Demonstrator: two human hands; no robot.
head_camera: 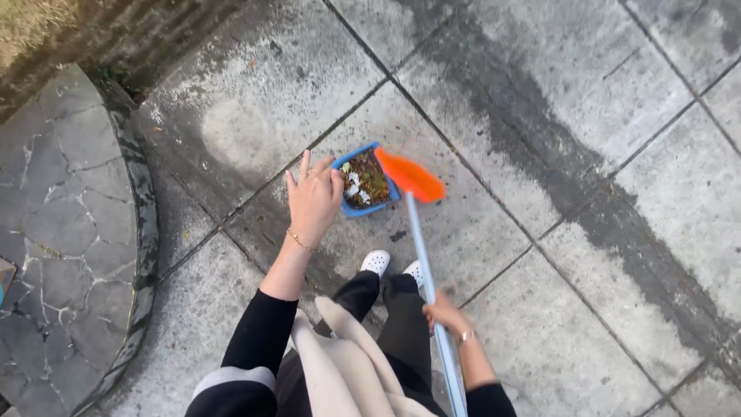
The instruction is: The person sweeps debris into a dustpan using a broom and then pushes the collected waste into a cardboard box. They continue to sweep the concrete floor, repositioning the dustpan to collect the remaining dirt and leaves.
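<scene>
Down on the paving, the blue dustpan (full of leaves) sits at twelve o'clock from the white shoes, right hand wrapped around the orange broom pushing dirt in, left hand open-fingered, empty.

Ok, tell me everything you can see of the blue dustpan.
The blue dustpan looks like plastic, with raised walls and a roughly square tray. It sits flat on the grey paving slabs, just ahead of the white shoes. It holds brown leaf litter and pale scraps. The orange broom head lies against its right edge. The left hand hovers at its left edge; contact is unclear.
</scene>
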